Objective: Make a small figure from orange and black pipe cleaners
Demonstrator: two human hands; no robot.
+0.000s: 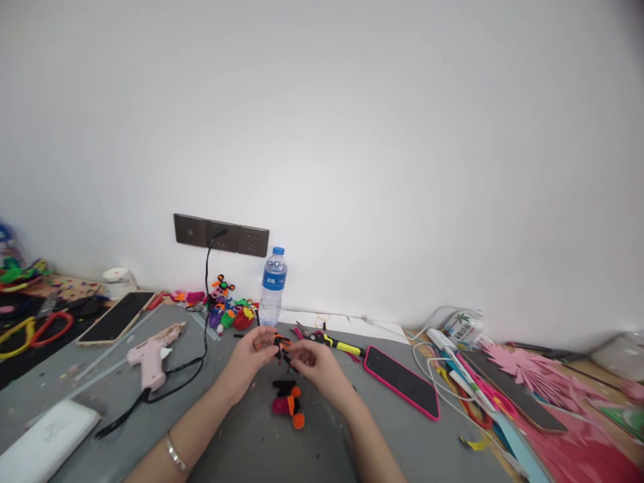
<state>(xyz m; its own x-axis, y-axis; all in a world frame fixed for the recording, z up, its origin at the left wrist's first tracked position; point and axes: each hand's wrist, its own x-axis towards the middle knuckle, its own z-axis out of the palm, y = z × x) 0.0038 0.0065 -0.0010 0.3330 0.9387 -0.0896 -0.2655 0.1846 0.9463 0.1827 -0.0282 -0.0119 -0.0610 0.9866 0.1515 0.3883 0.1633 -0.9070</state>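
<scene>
My left hand (pixel 254 352) and my right hand (pixel 314 365) meet above the middle of the grey mat, fingers closed on a small black and orange pipe-cleaner piece (pixel 282 341). Its exact shape is partly hidden by my fingertips. Just below the hands, a small pipe-cleaner figure (pixel 286 404) in magenta, black and orange lies on the mat. Behind my right hand rest pliers with yellow and black handles (pixel 342 345). Beyond my left hand, a water bottle (pixel 274 288) with a blue cap stands against the wall.
A pink glue gun (pixel 152 355) lies left, its black cord running to the wall socket (pixel 221 235). Finished pipe-cleaner figures (pixel 229 312) crowd the wall. Phones (pixel 401 382) lie on both sides, a white power bank (pixel 50 439) at front left. Pink paper (pixel 533 369) and cables fill the right.
</scene>
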